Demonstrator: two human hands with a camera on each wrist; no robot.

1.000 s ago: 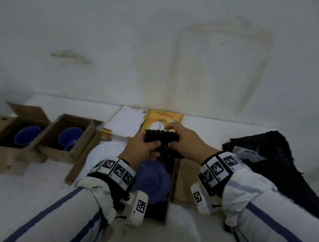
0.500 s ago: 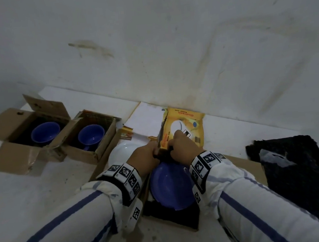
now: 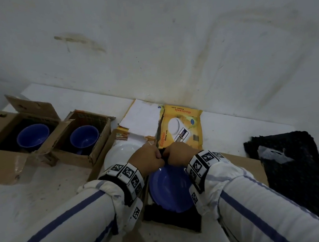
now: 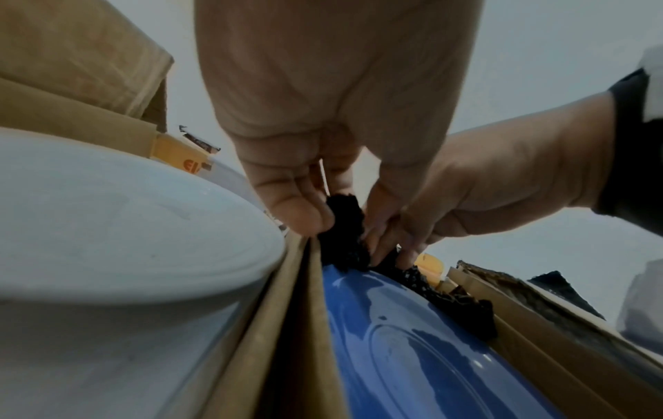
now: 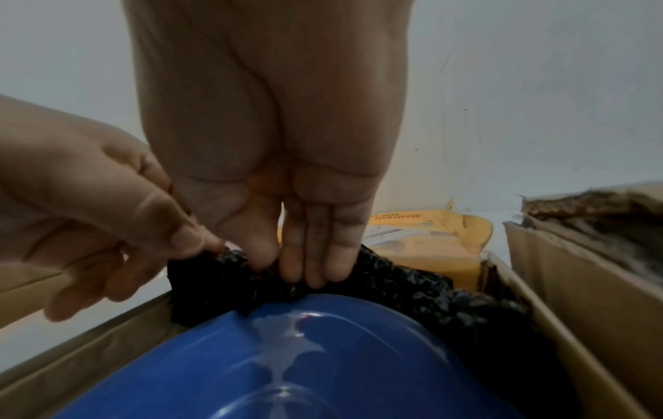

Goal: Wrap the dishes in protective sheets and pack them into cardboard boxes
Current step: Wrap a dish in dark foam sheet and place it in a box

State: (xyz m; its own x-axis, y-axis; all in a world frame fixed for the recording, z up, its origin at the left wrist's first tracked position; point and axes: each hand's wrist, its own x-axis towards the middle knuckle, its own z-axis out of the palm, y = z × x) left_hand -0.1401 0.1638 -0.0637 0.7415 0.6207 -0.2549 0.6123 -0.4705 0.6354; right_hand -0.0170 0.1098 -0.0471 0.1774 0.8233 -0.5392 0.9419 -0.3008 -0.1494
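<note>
I saw my left hand (image 3: 148,157) and right hand (image 3: 180,154) knuckle to knuckle over the far rim of the blue plate (image 3: 170,188). Both pinched the same bunched edge of the black protective sheet (image 5: 222,272): left fingertips (image 4: 305,215) clamped on it, right fingers (image 5: 319,255) pressing it onto the rim. The plate lay just below the fingertips, on the sheet inside an open cardboard box (image 4: 312,326). A white plate (image 3: 122,154) sat just left of the left fingers; a yellow kitchen-scale box (image 3: 181,128) stood just beyond them. 2 cardboard boxes (image 3: 91,155) holding blue bowls (image 3: 84,135) were well left.
</note>
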